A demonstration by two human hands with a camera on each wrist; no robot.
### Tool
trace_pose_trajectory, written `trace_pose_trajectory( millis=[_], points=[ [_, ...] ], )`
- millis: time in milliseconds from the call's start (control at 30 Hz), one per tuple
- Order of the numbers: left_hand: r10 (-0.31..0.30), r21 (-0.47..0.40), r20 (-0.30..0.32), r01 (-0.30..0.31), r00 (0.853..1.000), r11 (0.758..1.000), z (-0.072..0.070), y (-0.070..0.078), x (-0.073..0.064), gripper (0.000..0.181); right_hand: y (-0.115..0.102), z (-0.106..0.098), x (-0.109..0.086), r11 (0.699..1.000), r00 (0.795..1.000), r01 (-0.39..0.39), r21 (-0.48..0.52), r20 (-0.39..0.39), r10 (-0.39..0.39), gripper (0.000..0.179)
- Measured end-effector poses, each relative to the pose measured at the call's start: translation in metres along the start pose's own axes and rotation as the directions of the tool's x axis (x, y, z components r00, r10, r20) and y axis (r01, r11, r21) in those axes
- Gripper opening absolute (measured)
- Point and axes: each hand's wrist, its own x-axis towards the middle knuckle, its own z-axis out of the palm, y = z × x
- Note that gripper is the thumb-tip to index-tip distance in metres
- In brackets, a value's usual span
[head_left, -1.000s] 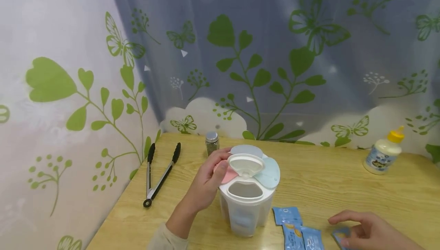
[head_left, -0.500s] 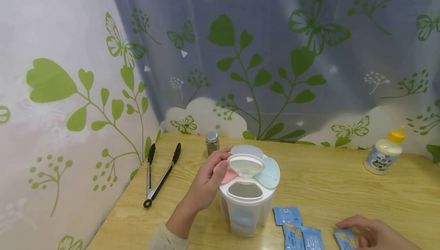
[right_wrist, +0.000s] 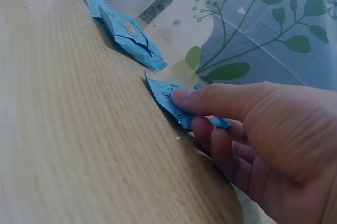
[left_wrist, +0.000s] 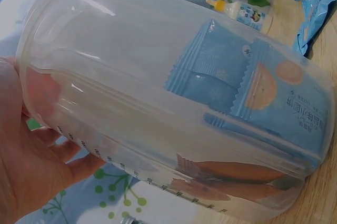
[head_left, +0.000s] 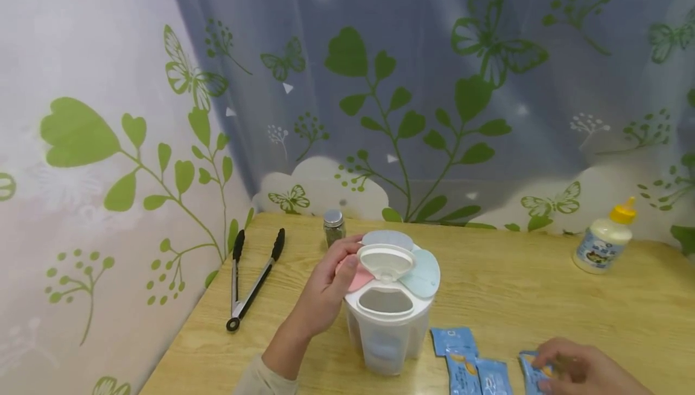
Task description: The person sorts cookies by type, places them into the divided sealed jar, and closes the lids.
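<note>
My left hand point(head_left: 326, 283) grips a clear plastic storage container point(head_left: 385, 347) by its upper left side, thumb over the pink lid flap. The container stands upright, its front white flap point(head_left: 387, 261) raised above an open mouth. Inside, the left wrist view shows blue biscuit packets point(left_wrist: 284, 84) in one compartment and orange-brown packets point(left_wrist: 231, 174) in another. My right hand point(head_left: 586, 368) pinches a blue biscuit packet point(right_wrist: 166, 95) between thumb and fingers at the table. Several more blue biscuit packets point(head_left: 463, 374) lie between the container and this hand.
Tongs point(head_left: 250, 286) lie spread on the left of the wooden table point(head_left: 488, 274). A small glass jar point(head_left: 333, 229) with a silver cap stands behind the container. At the back right is a squeeze bottle point(head_left: 599, 244) with a yellow top. Patterned curtains point(head_left: 402, 81) border the table.
My right hand drew slightly right, then came back left onto the single biscuit packet, which has shifted a little left. The left hand keeps its hold on the container.
</note>
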Motion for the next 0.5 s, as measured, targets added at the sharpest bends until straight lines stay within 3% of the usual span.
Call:
trace_pose_trajectory(
  millis=[100, 267, 500],
  points=[
    [0.002, -0.003, -0.005, -0.002, 1.000, 1.000, -0.0004, -0.0002, 0.0001, 0.024, -0.0002, -0.0002, 0.0022, 0.999, 0.999, 0.046, -0.026, -0.017, -0.047, 0.032],
    [0.006, 0.002, -0.008, -0.006, 1.000, 1.000, -0.0003, -0.0001, -0.0005, 0.024, -0.0006, 0.0011, 0.0023, 0.996, 0.999, 0.053, 0.072, -0.003, -0.053, 0.033],
    [0.013, -0.004, -0.005, -0.013, 1.000, 1.000, 0.0007, -0.0002, -0.0010, 0.023, -0.0029, 0.0014, -0.0004, 0.990, 1.000, -0.020, 0.143, -0.019, 0.023, 0.032]
  ],
)
